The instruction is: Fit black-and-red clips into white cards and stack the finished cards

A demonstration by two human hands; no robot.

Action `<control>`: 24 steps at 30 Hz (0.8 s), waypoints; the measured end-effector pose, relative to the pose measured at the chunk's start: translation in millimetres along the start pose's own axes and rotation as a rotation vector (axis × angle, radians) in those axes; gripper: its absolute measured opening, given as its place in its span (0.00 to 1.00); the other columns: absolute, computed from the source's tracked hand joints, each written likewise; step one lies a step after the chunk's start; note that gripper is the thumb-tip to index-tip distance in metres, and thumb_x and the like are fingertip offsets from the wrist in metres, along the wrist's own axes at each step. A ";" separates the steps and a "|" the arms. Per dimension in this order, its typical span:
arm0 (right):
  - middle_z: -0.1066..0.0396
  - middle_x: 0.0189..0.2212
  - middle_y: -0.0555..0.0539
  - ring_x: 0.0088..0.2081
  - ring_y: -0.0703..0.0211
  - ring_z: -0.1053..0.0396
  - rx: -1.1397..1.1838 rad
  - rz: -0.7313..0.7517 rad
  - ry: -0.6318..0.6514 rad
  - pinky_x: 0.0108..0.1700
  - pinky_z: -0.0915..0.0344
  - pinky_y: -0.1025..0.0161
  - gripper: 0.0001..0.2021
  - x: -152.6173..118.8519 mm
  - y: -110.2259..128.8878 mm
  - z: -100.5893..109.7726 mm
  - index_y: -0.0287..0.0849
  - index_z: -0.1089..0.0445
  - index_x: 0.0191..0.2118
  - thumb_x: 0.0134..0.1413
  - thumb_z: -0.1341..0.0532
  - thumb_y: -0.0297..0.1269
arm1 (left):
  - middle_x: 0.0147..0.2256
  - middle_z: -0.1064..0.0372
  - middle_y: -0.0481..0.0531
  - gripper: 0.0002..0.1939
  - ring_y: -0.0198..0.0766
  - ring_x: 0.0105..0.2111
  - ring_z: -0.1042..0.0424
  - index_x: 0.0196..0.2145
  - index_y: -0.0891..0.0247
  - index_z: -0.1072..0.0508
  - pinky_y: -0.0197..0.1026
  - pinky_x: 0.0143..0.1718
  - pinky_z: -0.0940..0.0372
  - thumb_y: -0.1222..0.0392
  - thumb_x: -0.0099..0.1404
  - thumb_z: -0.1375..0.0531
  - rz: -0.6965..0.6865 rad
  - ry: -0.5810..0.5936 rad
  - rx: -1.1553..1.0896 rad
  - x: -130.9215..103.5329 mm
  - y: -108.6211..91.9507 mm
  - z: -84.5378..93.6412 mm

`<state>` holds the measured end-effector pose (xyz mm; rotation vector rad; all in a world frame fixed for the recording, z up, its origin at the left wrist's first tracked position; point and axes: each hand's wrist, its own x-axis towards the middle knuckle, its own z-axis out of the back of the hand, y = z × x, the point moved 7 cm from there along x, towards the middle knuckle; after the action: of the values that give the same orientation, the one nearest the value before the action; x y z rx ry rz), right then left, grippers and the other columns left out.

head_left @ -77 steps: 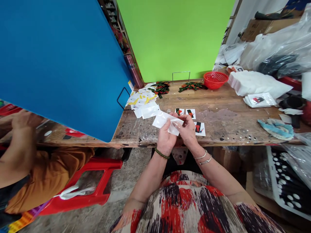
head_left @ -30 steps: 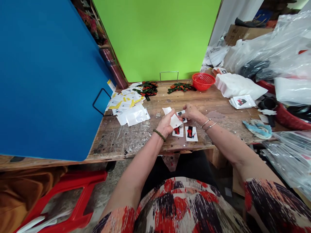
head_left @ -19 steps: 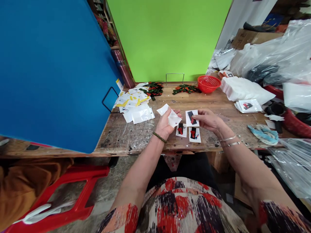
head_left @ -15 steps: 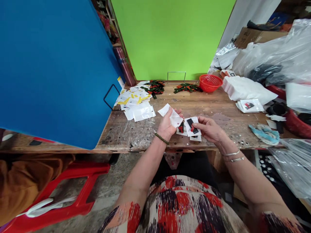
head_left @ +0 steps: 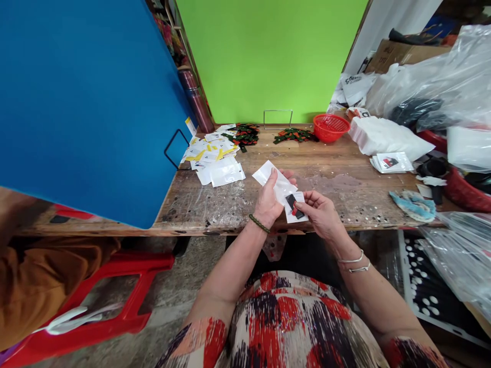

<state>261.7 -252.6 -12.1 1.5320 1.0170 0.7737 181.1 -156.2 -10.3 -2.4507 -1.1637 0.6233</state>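
My left hand holds a white plastic pouch under its thumb, tilted over the near part of the wooden table. In my right hand a white card is pinched between thumb and fingers. On the card lie a black strip and a small red piece. The card's left edge meets the lower end of the pouch; whether it is inside cannot be seen. Further left, several flat white pouches lie beside a heap of white and yellow cards.
Two piles of black, green and orange pieces lie before a green panel, near a red basket. A blue panel stands left. Filled packets and a blue cloth lie right. A person's brown-clothed leg is at lower left.
My right hand has moved left, bringing the card with the black strip against the pouch. The pouch has shifted slightly right. The other cards seen beneath are now out of sight.
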 end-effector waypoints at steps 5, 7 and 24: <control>0.26 0.22 0.50 0.24 0.61 0.29 -0.043 -0.120 0.088 0.29 0.32 0.64 0.24 7.1 -3.2 1.5 0.42 0.33 0.35 0.35 0.24 0.46 | 0.36 0.23 0.53 0.13 0.37 0.31 0.24 0.40 0.64 0.27 0.44 0.42 0.29 0.51 0.69 0.42 0.017 0.006 0.028 -4.9 3.4 1.2; 0.25 0.22 0.51 0.23 0.60 0.29 -0.062 -0.157 0.126 0.27 0.33 0.65 0.25 10.9 -4.8 2.4 0.43 0.35 0.36 0.34 0.24 0.45 | 0.38 0.23 0.55 0.14 0.38 0.32 0.23 0.40 0.65 0.27 0.44 0.42 0.29 0.50 0.68 0.41 0.022 0.024 0.037 -6.2 4.6 0.6; 0.25 0.32 0.50 0.28 0.59 0.27 -0.043 -0.168 0.213 0.29 0.29 0.61 0.32 38.6 -0.7 13.0 0.43 0.36 0.42 0.28 0.22 0.36 | 0.41 0.23 0.56 0.14 0.41 0.36 0.22 0.44 0.63 0.26 0.44 0.41 0.29 0.51 0.70 0.44 0.058 0.090 -0.027 -20.9 12.3 -5.5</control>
<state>289.3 -223.1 -17.0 1.3285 1.2609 0.8466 180.0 -180.8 -6.8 -2.5156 -1.0762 0.5117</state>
